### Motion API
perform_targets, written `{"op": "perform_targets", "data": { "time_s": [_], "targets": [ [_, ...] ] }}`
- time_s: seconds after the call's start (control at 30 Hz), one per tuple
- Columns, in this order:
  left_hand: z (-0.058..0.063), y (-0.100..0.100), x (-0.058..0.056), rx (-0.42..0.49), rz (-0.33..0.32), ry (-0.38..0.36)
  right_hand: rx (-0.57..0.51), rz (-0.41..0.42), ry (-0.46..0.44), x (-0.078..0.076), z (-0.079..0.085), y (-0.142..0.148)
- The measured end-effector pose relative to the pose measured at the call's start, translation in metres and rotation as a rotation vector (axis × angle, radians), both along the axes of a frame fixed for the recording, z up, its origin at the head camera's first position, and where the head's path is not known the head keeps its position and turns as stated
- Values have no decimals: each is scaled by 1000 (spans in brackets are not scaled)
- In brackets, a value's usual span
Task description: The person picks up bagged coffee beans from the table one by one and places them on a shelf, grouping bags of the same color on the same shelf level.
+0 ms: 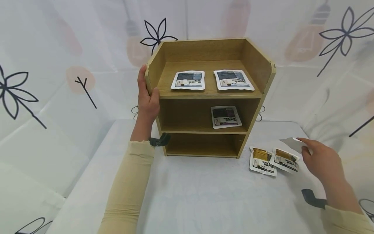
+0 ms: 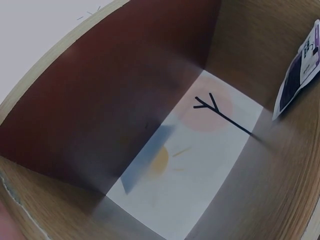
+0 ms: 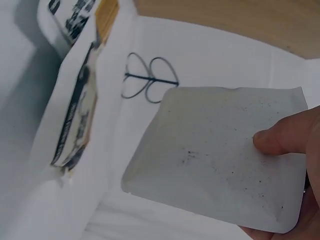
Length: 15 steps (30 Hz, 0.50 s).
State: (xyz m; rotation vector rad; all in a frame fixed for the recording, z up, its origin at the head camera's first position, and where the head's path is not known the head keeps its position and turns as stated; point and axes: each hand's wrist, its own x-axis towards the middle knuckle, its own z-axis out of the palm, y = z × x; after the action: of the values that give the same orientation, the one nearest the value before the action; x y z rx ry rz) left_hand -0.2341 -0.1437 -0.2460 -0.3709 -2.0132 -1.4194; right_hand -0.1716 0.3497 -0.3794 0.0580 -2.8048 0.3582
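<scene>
My left hand (image 1: 148, 102) grips the left side edge of a wooden shelf unit (image 1: 204, 96), thumb inside and fingers outside. At the right, my right hand (image 1: 324, 161) pinches a white pouch (image 3: 215, 155) by its edge; its pale back faces the right wrist camera, and the printed side is hidden. Just left of that hand, two pouches with brown-and-yellow labels lie overlapping on the table: one pouch (image 1: 263, 161) partly under the other pouch (image 1: 284, 160).
Two blue-labelled pouches, a left one (image 1: 188, 80) and a right one (image 1: 233, 80), lie on the top shelf. A dark purple-labelled pouch (image 1: 225, 117) sits on the middle shelf's right side. The white table (image 1: 204, 195) stands before a patterned curtain backdrop (image 1: 87, 39).
</scene>
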Motion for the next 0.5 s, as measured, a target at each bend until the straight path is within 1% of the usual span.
{"op": "perform_targets", "data": {
  "time_s": [0.2,0.33,0.5],
  "targets": [
    [0,0,0,-1,6,-10,1,45,64,10,9,-12],
    [1,1,1,-3,2,-4,-2,71,113,15,13,-18],
    [1,0,1,-7,-2,7,5,100,134,21,18,-27]
  ]
}}
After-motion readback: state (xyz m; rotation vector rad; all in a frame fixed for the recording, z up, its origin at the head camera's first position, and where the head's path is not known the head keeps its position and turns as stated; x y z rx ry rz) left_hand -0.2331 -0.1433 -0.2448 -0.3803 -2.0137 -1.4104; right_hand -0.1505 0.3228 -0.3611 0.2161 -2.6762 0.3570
